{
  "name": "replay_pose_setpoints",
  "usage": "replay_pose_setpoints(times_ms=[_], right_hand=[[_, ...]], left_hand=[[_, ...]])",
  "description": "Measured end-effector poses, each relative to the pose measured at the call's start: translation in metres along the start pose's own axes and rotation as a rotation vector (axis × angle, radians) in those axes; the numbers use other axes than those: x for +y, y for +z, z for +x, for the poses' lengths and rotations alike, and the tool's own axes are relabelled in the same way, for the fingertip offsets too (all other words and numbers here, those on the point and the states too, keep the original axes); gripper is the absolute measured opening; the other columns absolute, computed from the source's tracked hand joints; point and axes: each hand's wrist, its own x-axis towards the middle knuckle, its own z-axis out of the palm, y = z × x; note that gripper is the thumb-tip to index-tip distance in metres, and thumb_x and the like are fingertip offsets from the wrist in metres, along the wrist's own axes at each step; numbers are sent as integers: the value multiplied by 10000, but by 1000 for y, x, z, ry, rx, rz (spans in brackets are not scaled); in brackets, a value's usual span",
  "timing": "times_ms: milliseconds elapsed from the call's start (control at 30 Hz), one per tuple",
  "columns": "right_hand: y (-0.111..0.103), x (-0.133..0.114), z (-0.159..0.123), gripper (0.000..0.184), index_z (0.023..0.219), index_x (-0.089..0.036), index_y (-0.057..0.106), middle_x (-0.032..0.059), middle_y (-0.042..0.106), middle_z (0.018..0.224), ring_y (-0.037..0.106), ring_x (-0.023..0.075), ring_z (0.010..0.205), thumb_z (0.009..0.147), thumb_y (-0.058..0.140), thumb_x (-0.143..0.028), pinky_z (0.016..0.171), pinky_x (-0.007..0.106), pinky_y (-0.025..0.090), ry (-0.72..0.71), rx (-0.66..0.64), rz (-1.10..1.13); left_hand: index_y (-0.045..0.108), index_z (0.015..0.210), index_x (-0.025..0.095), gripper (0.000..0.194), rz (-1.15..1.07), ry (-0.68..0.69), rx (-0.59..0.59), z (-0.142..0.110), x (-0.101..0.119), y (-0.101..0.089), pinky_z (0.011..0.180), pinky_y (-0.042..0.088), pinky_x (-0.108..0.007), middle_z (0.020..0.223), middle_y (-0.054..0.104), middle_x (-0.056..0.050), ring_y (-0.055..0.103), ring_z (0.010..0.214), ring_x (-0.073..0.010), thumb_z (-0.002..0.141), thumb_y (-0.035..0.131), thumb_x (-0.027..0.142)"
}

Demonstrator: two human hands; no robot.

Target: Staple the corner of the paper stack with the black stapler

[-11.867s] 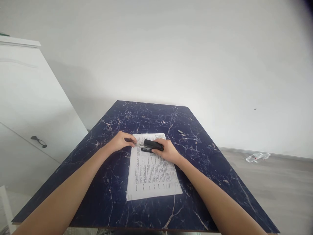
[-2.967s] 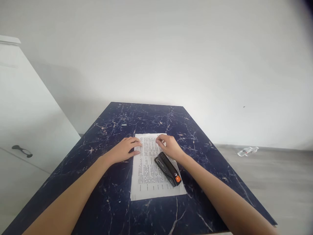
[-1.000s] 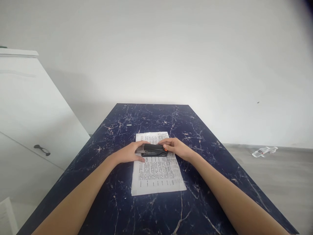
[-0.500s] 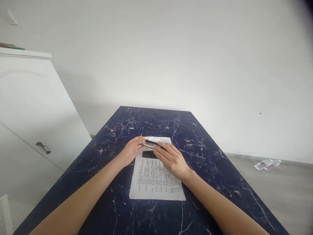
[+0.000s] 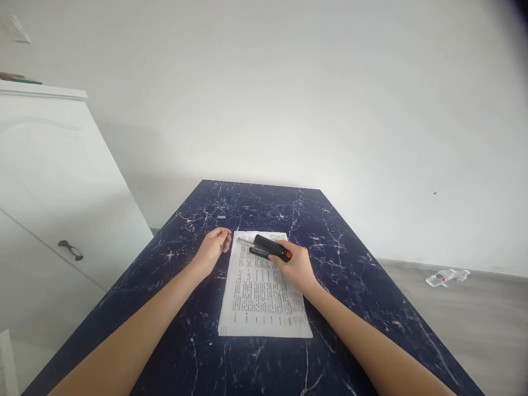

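My right hand (image 5: 297,266) is wrapped around the rear end of a black stapler (image 5: 270,246), which lies over the upper part of a printed sheet stack (image 5: 264,308). The stapler has a red spot near my thumb, and a silver metal piece sticks out from its front toward the left. Just left of the paper, my left hand (image 5: 212,248) is closed with its fingers curled in. What those fingers hold, if anything, is hidden. Beyond my left hand lies a small pale-blue and grey block (image 5: 221,217), too small to identify.
The dark blue marbled table (image 5: 177,231) runs up to a white wall. A white cabinet (image 5: 61,165) with a dark handle stands at the left. On the floor at the right lies a crumpled clear plastic item (image 5: 446,278).
My left hand has let go of the stapler and drawn back left, its fingers curling. The right hand has turned, now gripping the stapler's rear, with the silver piece showing at the front.
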Motion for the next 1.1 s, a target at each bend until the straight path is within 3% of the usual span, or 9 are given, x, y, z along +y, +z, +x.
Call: replay_pose_setpoints(times_ms=[133,267,400,567,700,833,933,1000,1100], right_hand=[[0,3,2,220,1047,-199,730,61,743,977,691,228,884,835,713,-255,821,389,555,41,-182,59],[-5,-2,0,405,1275,-232,655,122,660,1266,604,298,1180,883,712,-319,989,488,510,-205,2,-58],[-6,-15,-7,429,1401,-293,574,97,598,1390,543,293,1289,981,576,-207,1044,512,495,-564,59,-172],[-2,-26,-10,552,1464,-273,508,66,668,1307,582,241,1242,958,572,-62,985,427,570,-893,23,-64],[-3,-26,-10,546,1436,-271,535,75,669,1259,613,237,1176,954,525,-15,941,422,591,-875,3,-11],[-6,-23,-9,512,1416,-274,560,71,688,1113,663,203,973,959,535,-45,787,348,608,-830,9,-9],[-16,-11,3,283,1194,-243,693,64,702,1021,669,189,894,954,603,-124,745,324,590,-661,166,33],[-29,10,16,74,954,-220,726,62,713,956,669,197,841,934,656,-231,740,340,574,-446,286,26],[-51,60,36,202,746,-206,703,50,722,798,650,202,694,844,715,-382,695,352,541,-137,290,-82]], left_hand=[[634,1017,153,137,-93,63,-205,-7,10,9,754,535,-320,979,660,-82,642,849,-167,896,624,217],[561,1232,200,339,15,118,-361,-23,18,22,968,524,-458,1112,708,-113,701,1009,-242,945,637,363],[553,1265,209,419,139,144,-549,-38,28,29,855,573,-431,949,750,-89,743,898,-256,916,681,404],[594,1144,202,323,323,214,-615,-48,28,32,648,553,-287,727,711,-7,698,662,-170,889,716,358],[560,1124,203,321,277,205,-627,-53,26,37,724,588,-325,840,758,-50,732,746,-190,894,708,372],[541,1221,209,396,308,229,-676,-55,36,37,773,606,-364,966,773,-95,743,808,-208,904,695,389],[555,1257,198,372,380,312,-551,-38,42,21,796,607,-376,986,766,-106,742,916,-238,964,595,424],[601,1165,188,334,493,427,-278,-14,37,1,789,607,-376,956,755,-98,737,903,-236,1015,465,453],[656,1134,184,294,934,488,25,28,17,-30,973,540,-424,1136,723,-121,689,1081,-264,1007,462,365]])
